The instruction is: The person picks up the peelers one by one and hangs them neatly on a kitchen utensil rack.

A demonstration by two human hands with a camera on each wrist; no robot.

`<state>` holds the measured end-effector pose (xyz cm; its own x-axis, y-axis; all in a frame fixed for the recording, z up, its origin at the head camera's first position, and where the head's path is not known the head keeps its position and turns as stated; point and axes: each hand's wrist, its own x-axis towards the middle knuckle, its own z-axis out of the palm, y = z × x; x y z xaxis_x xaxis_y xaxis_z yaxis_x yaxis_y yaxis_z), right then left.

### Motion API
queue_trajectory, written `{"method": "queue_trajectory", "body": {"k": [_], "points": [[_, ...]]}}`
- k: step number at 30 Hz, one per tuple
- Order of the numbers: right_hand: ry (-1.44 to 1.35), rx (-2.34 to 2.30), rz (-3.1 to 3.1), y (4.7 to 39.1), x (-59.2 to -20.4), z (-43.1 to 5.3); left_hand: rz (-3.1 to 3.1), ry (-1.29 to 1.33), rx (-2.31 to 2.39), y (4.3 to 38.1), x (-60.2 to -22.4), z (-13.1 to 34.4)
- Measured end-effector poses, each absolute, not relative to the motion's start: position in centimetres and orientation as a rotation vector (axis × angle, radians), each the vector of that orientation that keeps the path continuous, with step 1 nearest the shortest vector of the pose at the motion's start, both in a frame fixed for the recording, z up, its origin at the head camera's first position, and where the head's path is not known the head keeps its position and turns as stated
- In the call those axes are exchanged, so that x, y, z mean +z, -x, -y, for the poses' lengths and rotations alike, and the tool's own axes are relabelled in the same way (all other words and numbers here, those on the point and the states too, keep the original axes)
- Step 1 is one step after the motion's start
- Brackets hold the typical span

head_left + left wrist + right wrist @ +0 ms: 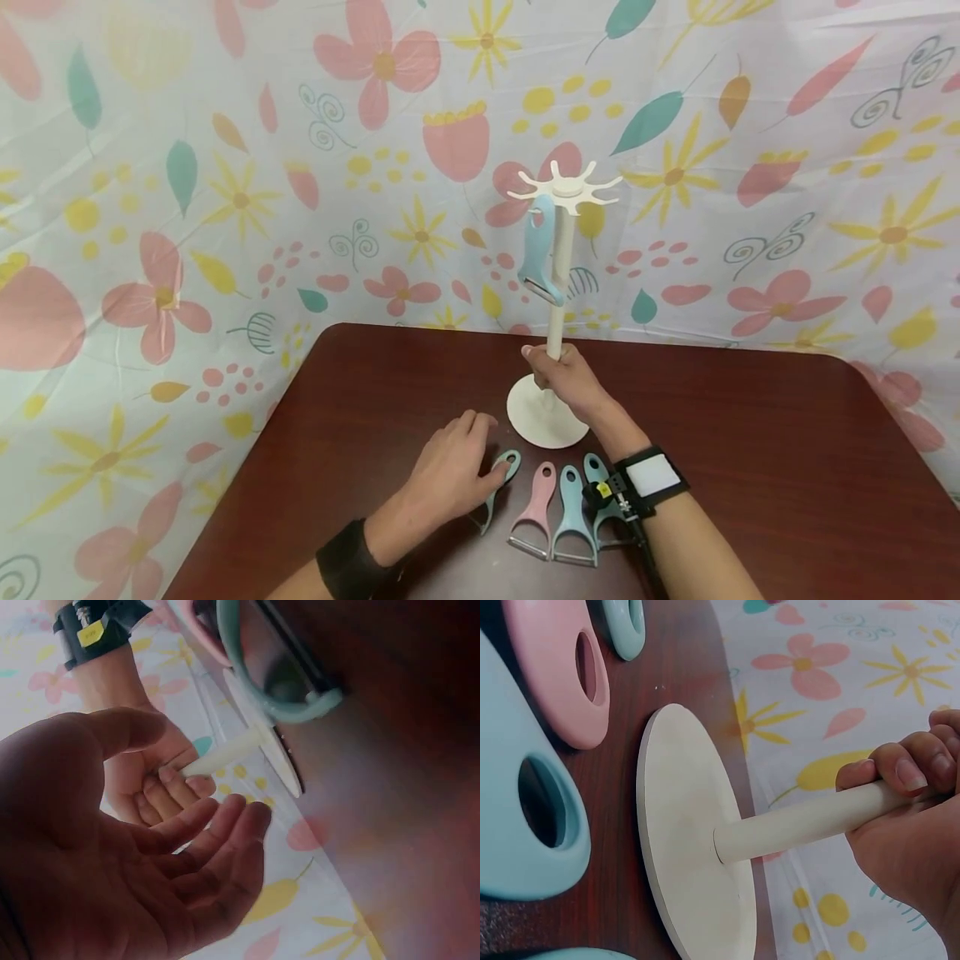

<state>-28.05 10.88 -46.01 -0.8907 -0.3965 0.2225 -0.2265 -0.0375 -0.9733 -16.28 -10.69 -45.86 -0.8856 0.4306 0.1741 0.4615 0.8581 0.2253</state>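
My right hand grips the pole of a white hook stand low down, just over its round base; in the right wrist view the fingers curl around that pole. From one of the stand's top hooks hangs a light blue peeler. My left hand hovers by a green peeler on the table, partly hiding it from the head camera. Seen from the left wrist, its fingers are loosely bent around nothing, apart from the green peeler.
A pink peeler, a light blue peeler and a blue-green peeler lie in a row before the stand's base, handles toward it. They lie on the dark red table. Behind hangs a flowered cloth.
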Motion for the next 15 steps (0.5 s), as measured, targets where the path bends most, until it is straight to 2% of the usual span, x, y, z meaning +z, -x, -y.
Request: {"method": "queue_trajectory", "body": {"k": [15], "points": [[0.661,-2.074,-2.095,28.0,-45.9,-10.8,2.993,0.672,-0.316,15.0,-48.2,10.8]]}}
